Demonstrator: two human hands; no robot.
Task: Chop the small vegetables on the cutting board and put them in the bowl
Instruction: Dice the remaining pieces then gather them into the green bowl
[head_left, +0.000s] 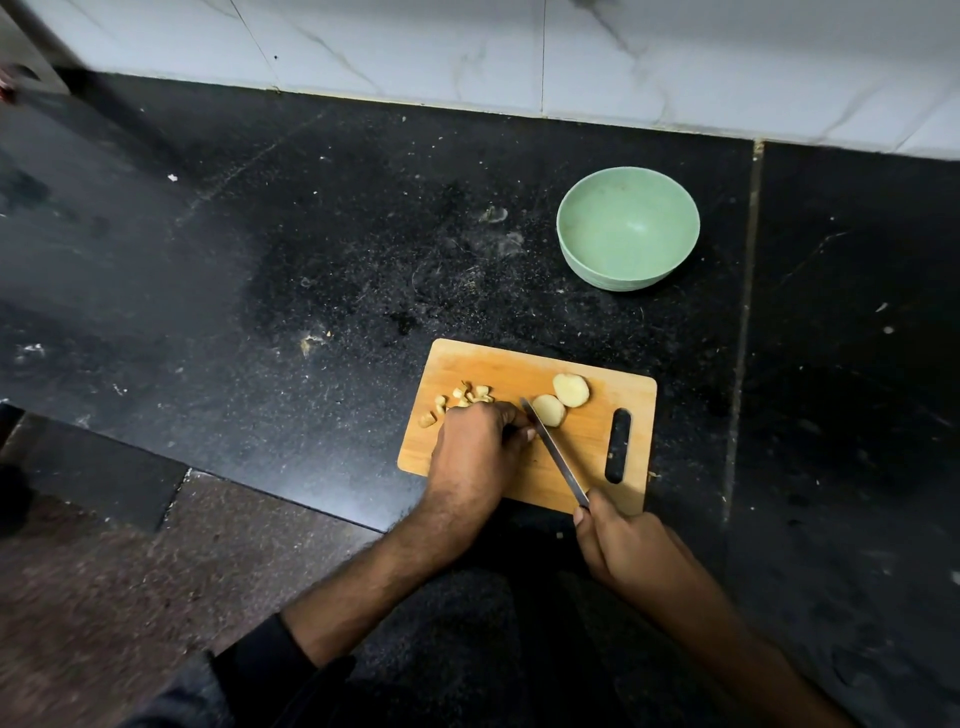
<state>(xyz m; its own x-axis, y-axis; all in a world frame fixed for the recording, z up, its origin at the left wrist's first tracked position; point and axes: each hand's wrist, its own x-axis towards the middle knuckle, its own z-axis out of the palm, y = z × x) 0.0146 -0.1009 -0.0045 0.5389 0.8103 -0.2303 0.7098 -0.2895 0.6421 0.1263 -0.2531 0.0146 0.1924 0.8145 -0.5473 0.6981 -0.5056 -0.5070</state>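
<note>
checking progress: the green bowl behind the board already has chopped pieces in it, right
Not quite. In the head view the green bowl behind the cutting board is empty; the chopped pieces lie on the board beside the left hand.

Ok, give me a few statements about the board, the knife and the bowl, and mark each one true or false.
1. The bowl is empty. True.
2. The right hand holds the knife. True.
3. The chopped bits lie in the bowl. False: they lie on the board, beyond the left hand.
4. The board's handle slot is at its left end. False: it is at the right end.
5. Two larger pieces lie uncut to the right of the blade. True.
6. The bowl stands on the board. False: it stands on the counter, beyond the board.
</note>
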